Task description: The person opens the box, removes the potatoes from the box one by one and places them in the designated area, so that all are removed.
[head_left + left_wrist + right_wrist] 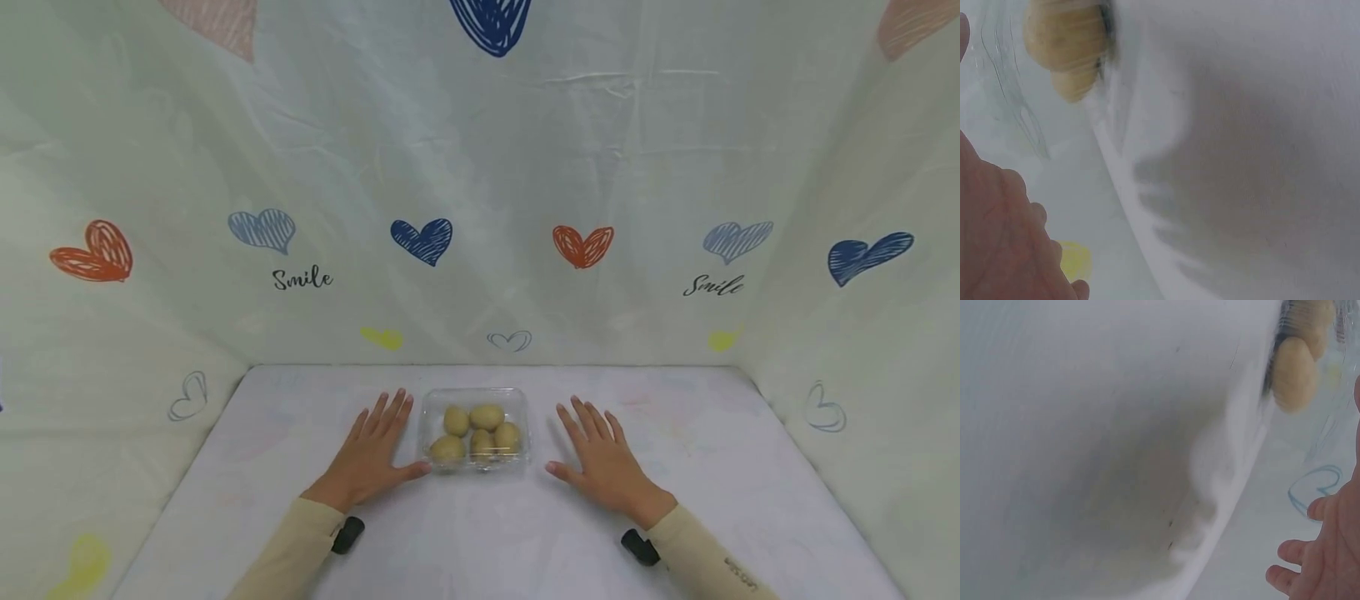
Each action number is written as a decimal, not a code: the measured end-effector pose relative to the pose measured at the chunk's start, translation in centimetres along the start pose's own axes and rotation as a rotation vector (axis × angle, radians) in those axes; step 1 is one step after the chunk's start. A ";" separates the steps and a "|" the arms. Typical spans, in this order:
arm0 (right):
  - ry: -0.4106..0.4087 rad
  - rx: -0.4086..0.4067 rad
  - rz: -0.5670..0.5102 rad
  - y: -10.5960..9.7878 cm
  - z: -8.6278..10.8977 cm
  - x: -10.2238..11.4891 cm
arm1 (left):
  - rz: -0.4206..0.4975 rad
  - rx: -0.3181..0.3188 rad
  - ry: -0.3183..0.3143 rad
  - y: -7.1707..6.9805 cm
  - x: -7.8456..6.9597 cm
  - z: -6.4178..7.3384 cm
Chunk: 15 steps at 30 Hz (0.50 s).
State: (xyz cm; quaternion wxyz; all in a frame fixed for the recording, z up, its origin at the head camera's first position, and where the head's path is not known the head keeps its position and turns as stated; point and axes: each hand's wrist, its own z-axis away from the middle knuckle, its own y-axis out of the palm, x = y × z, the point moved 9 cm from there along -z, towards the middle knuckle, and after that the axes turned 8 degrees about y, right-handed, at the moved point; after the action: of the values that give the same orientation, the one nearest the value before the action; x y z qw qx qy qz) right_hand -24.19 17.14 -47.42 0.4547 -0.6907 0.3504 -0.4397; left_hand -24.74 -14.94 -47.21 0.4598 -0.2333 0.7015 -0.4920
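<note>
A clear plastic box [474,398] stands in the middle of the white table, with several small yellowish potatoes [487,417] inside. In the head view its transparent lid appears to be down. To its left, my left hand [367,454] has its fingers spread straight, the thumb tip close to the box's front left corner; I cannot tell whether it touches. My right hand [607,467] is spread on the other side, a small gap away from the box, and holds nothing. Both wrist views show the hands and, at the top, part of the potatoes [1066,34] through the plastic.
The white tabletop [480,542] carries faint coloured marks. Behind and beside it hang pale sheets [480,167] printed with hearts and the word Smile. A dark wrist device [348,535] sits at the left sleeve, another dark device [640,547] at the right.
</note>
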 end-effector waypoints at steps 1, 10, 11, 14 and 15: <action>-0.001 0.003 0.005 0.1 0.0 0.1 | -0.002 -0.002 0.005 0.1 -0.1 0.0; -0.007 0.030 0.021 0.8 -0.5 1.5 | -0.019 -0.012 0.020 0.8 -0.9 -0.3; -0.013 0.026 0.017 0.8 -0.5 1.7 | -0.018 -0.018 0.024 0.7 -1.1 -0.3; -0.035 0.003 0.008 0.8 -0.6 2.4 | -0.025 -0.029 0.027 0.8 -1.4 -0.3; -0.044 -0.006 0.004 0.7 -0.6 2.7 | -0.020 -0.036 0.032 0.8 -1.5 -0.3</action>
State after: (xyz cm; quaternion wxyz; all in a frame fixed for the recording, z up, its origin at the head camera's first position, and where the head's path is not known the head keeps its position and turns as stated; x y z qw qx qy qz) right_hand -23.83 14.36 -47.22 0.4608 -0.7010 0.3430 -0.4225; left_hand -24.18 -13.29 -47.30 0.4393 -0.2408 0.7152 -0.4874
